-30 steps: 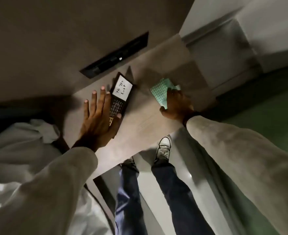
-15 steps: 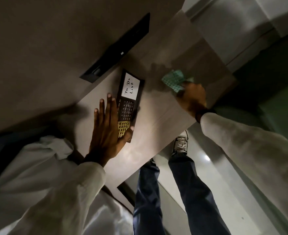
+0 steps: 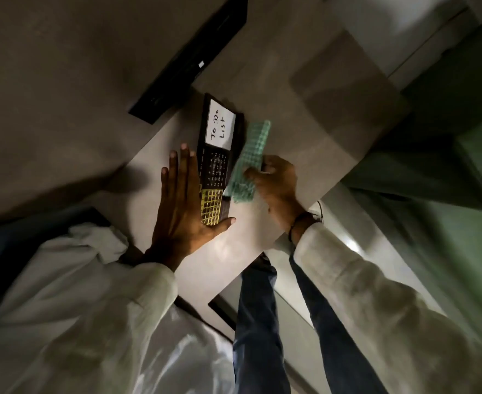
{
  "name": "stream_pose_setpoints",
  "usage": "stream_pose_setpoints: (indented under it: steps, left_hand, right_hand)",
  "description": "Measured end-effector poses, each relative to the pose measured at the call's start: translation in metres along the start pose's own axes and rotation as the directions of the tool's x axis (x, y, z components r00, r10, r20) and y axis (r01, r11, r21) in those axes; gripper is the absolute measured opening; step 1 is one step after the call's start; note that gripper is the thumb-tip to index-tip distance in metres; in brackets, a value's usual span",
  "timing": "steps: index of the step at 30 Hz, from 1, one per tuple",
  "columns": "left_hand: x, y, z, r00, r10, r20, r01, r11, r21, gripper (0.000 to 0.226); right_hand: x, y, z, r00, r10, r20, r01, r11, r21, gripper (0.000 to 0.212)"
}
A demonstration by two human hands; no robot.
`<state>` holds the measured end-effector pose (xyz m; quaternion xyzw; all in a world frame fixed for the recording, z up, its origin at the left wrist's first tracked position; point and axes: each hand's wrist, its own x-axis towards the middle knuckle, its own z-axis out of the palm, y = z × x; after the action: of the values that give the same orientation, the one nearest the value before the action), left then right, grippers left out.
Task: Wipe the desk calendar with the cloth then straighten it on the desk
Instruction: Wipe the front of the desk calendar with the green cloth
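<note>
The desk calendar (image 3: 216,155) is a dark, narrow stand with a white "To Do List" panel, a date grid and a yellow grid at its near end. It stands on the pale desk (image 3: 305,115). My left hand (image 3: 183,203) lies flat with fingers spread against the calendar's left side, thumb under its near end. My right hand (image 3: 276,186) grips a green checked cloth (image 3: 249,160), which hangs against the calendar's right side.
A long black slot (image 3: 188,58) is set in the wall behind the desk. The desk's right edge drops to a shiny floor (image 3: 376,251), where my legs in dark trousers (image 3: 259,322) stand. A green surface (image 3: 447,155) lies to the right.
My right hand has carried the cloth from the desk's right part leftward to the calendar's right side. My left hand has stayed flat against the calendar. The camera has shifted.
</note>
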<state>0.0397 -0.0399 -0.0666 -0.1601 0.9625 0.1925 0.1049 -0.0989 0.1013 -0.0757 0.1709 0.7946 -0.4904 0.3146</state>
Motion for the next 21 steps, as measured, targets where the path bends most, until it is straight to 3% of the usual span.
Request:
stream_pose_setpoints:
  steps: [7,12,15,21]
  left_hand:
    - [0.002,0.003,0.004,1.0,-0.024,-0.018,0.024,0.999,-0.028,0.145]
    - [0.003,0.002,0.006,1.0,0.008,-0.022,-0.009,0.999,-0.04,0.151]
    - [0.002,0.0,0.007,0.999,0.025,-0.039,-0.027,0.999,-0.046,0.153]
    - [0.002,-0.002,0.009,0.999,0.012,-0.03,-0.013,1.0,-0.027,0.152]
  right_hand:
    - [-0.011,-0.005,0.029,0.997,-0.038,0.073,0.043,0.997,-0.071,0.01]
    - [-0.009,-0.011,0.029,0.99,0.065,0.127,-0.073,0.996,0.059,0.014]
    - [-0.009,-0.013,0.03,0.976,0.038,0.214,-0.076,0.982,0.172,0.023]
    - [-0.003,-0.015,0.029,0.993,0.003,0.121,0.005,0.998,-0.066,0.025]
